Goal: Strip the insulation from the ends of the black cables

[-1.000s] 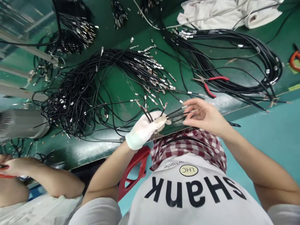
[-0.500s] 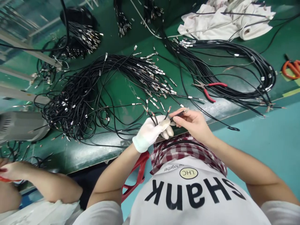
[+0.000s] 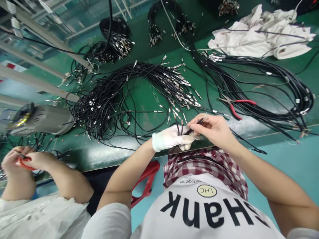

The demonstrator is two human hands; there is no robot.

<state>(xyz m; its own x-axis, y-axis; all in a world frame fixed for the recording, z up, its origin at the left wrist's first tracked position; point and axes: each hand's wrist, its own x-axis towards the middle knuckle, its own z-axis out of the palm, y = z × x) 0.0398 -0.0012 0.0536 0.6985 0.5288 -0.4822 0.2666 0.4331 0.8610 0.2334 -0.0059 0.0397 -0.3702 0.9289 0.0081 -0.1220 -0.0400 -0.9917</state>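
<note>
While the gloved left hand clasps a few black cables at the workbench edge and the bare right hand pinches some ends, the terminal-tipped cable heap lies unheld beyond.

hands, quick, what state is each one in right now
Left hand: gloved, closed, holding black cables.
Right hand: bare, closed, pinching black cable ends.

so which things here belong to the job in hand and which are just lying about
Belonging:
black cables, in the gloved left hand and bare right hand
probably the tangled cable heap and looped cable bundle

Apparently lying about:
red-handled pliers
crumpled white cloths
</note>
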